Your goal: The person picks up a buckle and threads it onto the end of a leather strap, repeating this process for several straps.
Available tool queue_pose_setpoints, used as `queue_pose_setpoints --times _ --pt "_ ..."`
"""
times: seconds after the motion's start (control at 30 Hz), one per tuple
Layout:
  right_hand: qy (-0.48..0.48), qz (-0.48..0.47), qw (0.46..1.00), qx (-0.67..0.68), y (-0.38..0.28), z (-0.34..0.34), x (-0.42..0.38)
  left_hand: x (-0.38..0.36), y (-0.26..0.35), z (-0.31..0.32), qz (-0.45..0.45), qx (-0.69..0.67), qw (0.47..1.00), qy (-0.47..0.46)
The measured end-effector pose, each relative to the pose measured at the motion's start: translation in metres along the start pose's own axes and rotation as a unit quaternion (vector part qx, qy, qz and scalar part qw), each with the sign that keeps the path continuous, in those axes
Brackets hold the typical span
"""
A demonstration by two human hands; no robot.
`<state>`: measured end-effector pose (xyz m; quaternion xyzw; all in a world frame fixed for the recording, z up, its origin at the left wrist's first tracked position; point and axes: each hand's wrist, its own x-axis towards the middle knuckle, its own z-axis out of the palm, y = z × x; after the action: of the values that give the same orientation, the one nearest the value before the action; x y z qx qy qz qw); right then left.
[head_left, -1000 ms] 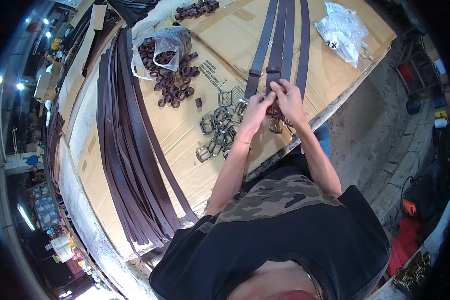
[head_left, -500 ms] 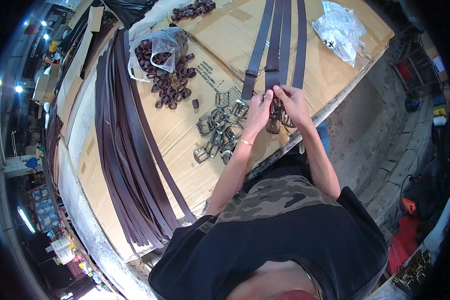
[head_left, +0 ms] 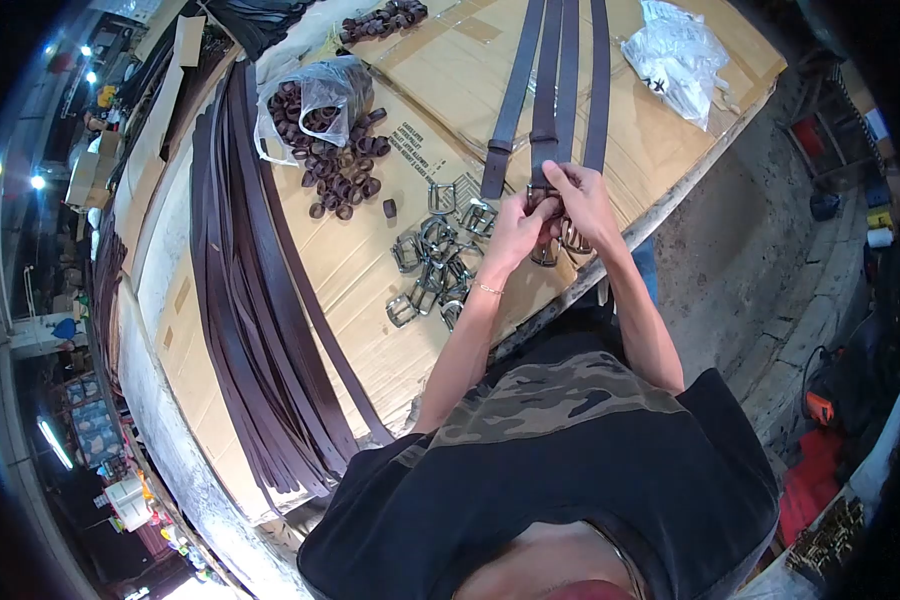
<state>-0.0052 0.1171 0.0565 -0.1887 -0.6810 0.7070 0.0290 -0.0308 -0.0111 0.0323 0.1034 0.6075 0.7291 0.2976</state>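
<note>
Four dark leather straps [head_left: 544, 110] run down the cardboard toward me. My left hand [head_left: 517, 232] is closed at the lower end of one strap, its fingers around a metal buckle [head_left: 544, 192]. My right hand [head_left: 582, 203] pinches the same strap end from the other side, thumb on top. Small dark loops sit round two of the straps above my hands. More buckles show just below my hands, partly covered by them. A pile of loose metal buckles [head_left: 436, 255] lies to the left of my left hand.
A thick bundle of dark straps [head_left: 260, 300] hangs over the left part of the cardboard-covered table [head_left: 450, 110]. A clear bag [head_left: 335, 95] spills dark leather loops [head_left: 342, 180]. A white plastic bag [head_left: 675, 62] lies at the upper right, near the table's edge.
Both hands have shifted at the strap end. My left hand has moved slightly down and its fingers are now curled under; the buckle's top now shows between the hands.
</note>
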Motion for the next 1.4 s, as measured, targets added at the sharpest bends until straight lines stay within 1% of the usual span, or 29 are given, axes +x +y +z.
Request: queue_pose_setpoints --times 0.07,0.2,0.27,0.3,0.37,0.4,0.53,0.63,0.7,0.73,0.77,0.8,0.83,0.87,0.9,0.97,1.0,1.07,1.13,1.2,1.27,1.33,1.37,1.4 --pt "-0.014 -0.036 0.999 0.000 0.003 0.001 0.002 -0.002 0.002 -0.002 -0.015 -0.019 0.999 -0.021" --pt "-0.007 -0.031 0.999 0.033 0.007 0.001 0.003 -0.001 -0.013 0.000 -0.001 -0.039 0.999 -0.021" --pt "0.030 -0.069 0.996 0.043 0.014 0.004 0.007 -0.001 -0.015 0.001 0.007 -0.060 0.997 -0.038" --pt "0.028 -0.071 0.996 0.043 0.014 0.004 0.009 0.000 -0.014 0.002 0.009 -0.059 0.998 -0.036" --pt "0.059 -0.081 0.995 0.022 0.012 0.005 0.008 -0.001 -0.013 0.005 0.020 -0.078 0.996 -0.041" --pt "0.048 -0.033 0.997 0.042 0.003 0.005 0.003 0.000 -0.013 0.005 0.029 -0.065 0.996 -0.045" --pt "0.074 -0.069 0.995 0.015 0.011 0.006 0.006 -0.002 -0.010 0.009 0.054 -0.038 0.997 -0.040" --pt "0.086 -0.069 0.994 0.006 0.017 0.008 0.002 -0.007 -0.014 0.012 0.031 -0.076 0.996 -0.030" --pt "0.091 -0.088 0.992 -0.020 0.012 0.009 -0.002 -0.011 -0.010 0.015 0.033 -0.065 0.997 0.005" --pt "0.094 -0.109 0.987 -0.071 0.017 0.007 0.001 -0.010 -0.009 0.014 0.032 -0.066 0.997 0.005" --pt "0.094 -0.109 0.987 -0.071 0.017 0.007 0.002 -0.008 -0.011 0.011 0.035 -0.065 0.997 0.025" --pt "0.088 -0.125 0.982 -0.107 0.016 0.007 0.002 -0.006 -0.012 0.009 0.038 -0.065 0.996 0.046" --pt "0.082 -0.143 0.976 -0.143 0.015 0.008 0.003 -0.003 -0.012 0.007 0.039 -0.066 0.996 0.046" --pt "0.095 -0.173 0.970 -0.143 0.020 0.010 0.005 0.000 -0.009 0.005 0.068 -0.030 0.995 0.060" --pt "0.094 -0.175 0.969 -0.144 0.026 0.011 0.010 0.002 -0.005 0.004 0.097 0.007 0.992 0.075" --pt "0.062 -0.201 0.976 -0.062 0.030 0.012 0.017 0.000 -0.003 0.005 0.092 -0.016 0.991 0.095" --pt "0.060 -0.201 0.976 -0.062 0.028 0.013 0.015 -0.001 -0.004 0.005 0.103 -0.020 0.988 0.112" --pt "0.023 -0.109 0.994 0.020 0.021 0.014 0.007 -0.002 -0.006 0.003 0.112 -0.023 0.985 0.126" --pt "0.027 -0.094 0.995 0.032 0.011 0.016 -0.002 -0.002 -0.007 0.003 0.096 -0.020 0.984 0.151" --pt "0.026 -0.078 0.996 0.043 0.015 0.016 -0.001 -0.001 -0.011 0.002 0.102 -0.003 0.983 0.156" --pt "-0.008 -0.016 0.993 0.113 0.026 0.015 0.007 0.000 -0.015 0.003 0.109 0.015 0.981 0.160" --pt "-0.005 0.001 0.993 0.122 0.025 0.012 0.004 0.003 -0.021 0.007 0.090 -0.041 0.986 0.136" --pt "-0.004 0.019 0.991 0.131 0.022 0.011 0.002 0.003 -0.020 0.007 0.089 -0.040 0.986 0.134" --pt "-0.002 0.019 0.991 0.131 0.026 0.011 0.004 0.003 -0.018 0.008 0.079 -0.054 0.989 0.112"
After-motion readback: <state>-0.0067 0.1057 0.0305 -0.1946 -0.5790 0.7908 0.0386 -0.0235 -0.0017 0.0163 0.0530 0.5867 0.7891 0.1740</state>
